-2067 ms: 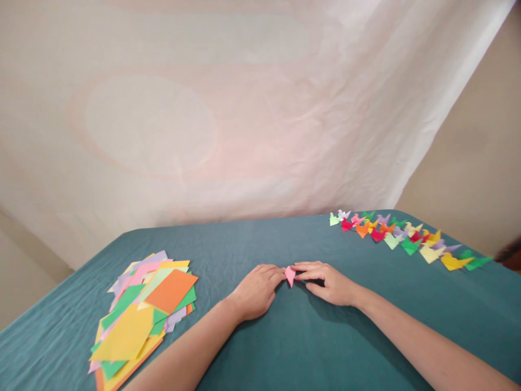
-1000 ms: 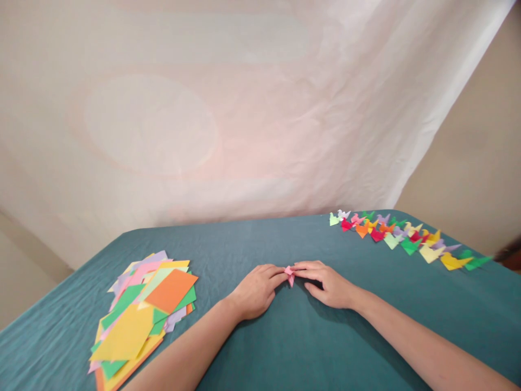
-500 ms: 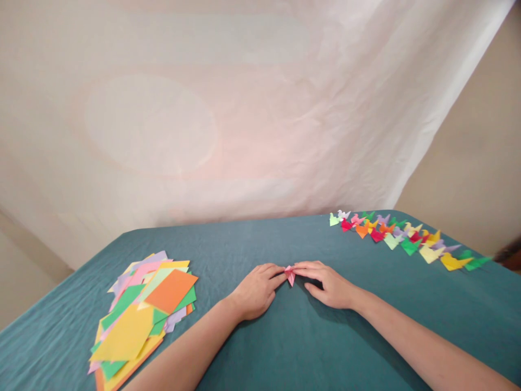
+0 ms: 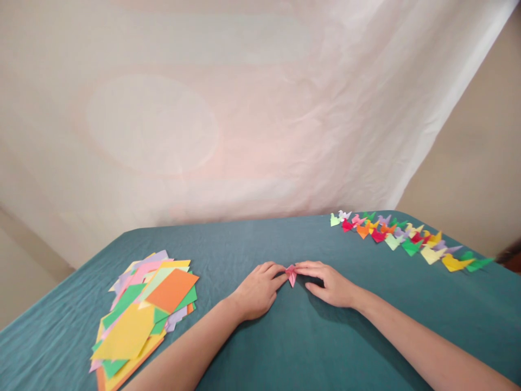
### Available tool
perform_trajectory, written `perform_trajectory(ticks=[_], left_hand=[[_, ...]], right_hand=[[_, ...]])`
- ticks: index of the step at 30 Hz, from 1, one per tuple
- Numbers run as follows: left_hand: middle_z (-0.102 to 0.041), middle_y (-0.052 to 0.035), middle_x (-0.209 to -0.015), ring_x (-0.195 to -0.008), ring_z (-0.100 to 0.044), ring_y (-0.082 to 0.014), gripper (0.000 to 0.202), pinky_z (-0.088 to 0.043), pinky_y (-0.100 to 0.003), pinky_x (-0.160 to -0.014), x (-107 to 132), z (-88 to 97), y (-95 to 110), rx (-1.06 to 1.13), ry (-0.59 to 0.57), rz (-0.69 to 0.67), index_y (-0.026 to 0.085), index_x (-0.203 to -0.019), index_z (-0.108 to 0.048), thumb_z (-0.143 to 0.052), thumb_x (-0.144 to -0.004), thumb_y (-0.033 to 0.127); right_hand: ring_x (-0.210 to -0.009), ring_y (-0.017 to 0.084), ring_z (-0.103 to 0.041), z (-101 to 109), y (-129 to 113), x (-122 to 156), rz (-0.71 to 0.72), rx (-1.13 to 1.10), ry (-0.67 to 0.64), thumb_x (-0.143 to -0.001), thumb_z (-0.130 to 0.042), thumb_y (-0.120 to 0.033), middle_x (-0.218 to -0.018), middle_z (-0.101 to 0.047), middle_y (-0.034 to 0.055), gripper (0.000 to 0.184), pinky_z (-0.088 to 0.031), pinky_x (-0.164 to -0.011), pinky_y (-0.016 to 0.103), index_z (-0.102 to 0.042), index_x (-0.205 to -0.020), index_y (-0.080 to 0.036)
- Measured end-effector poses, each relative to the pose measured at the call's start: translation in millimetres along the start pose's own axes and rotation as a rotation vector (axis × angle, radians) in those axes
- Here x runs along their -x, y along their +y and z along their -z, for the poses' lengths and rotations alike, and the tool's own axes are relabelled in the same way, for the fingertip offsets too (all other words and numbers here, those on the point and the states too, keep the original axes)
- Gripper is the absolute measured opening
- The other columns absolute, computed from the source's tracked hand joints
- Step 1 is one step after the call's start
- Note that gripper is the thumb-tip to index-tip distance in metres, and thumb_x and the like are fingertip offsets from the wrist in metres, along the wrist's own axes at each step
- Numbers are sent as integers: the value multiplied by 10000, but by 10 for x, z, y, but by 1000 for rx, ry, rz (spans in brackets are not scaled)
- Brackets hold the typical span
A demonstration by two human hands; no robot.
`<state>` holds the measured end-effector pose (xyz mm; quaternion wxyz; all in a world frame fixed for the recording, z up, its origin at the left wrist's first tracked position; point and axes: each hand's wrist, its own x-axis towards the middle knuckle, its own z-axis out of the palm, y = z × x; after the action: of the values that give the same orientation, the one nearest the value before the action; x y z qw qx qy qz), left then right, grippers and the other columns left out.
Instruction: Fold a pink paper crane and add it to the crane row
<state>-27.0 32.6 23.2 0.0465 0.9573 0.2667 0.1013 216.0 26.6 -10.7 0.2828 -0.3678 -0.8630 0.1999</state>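
A small pink folded origami paper (image 4: 291, 276) lies on the table between my two hands, its lower end a point. My left hand (image 4: 259, 289) rests at its left side, the fingers together and the tips pressing on the paper's edge. From the right, my right hand (image 4: 330, 283) holds the opposite side under its outstretched fingertips, with the thumb apart below and off the paper. The fingertips partly hide the upper corners of the fold.
A loose pile of coloured paper sheets (image 4: 126, 331) spreads to the left of my left forearm. Several small folded paper birds (image 4: 412, 247) stand in slanting rows at the far right. The table has a dark green cloth (image 4: 252, 244); a pale hanging sheet (image 4: 260, 119) rises behind it.
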Motion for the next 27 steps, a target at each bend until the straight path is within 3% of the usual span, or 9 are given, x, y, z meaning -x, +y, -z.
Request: perform_trajectory(ticks=[6, 15, 27], left_hand=[[-466, -52, -1237, -1127, -378, -232, 480, -287, -388, -1007, -8, -3, 25, -67, -13, 14, 218, -1235, -443, -453, -769, 103], [-418, -27, -1338, -1251, -286, -230, 515, -258, -381, -1030, -14, -32, -6, -87, -44, -12, 231, -1299, -383, -412, -798, 114], [-401, -35, -1358, -1249, -298, -234, 548, -250, -387, -1039, -6, -43, -28, -58, -56, -4, 224, -1323, -352, -435, -793, 114]], right_hand=[[-1117, 224, -519, 1, -6, -32, -25, -39, -3, -767, -509, -105, -1224, -560, 75, 462, -392, -971, 423, -547, -1208, -238], [-1058, 217, -552, 0, -46, -63, -26, -95, 49, -767, -505, -87, -1190, -574, 76, 439, -408, -956, 407, -569, -1178, -227], [-1067, 212, -515, -12, -77, -76, -52, -64, 48, -749, -500, -73, -1147, -541, 76, 473, -397, -959, 393, -550, -1191, -233]])
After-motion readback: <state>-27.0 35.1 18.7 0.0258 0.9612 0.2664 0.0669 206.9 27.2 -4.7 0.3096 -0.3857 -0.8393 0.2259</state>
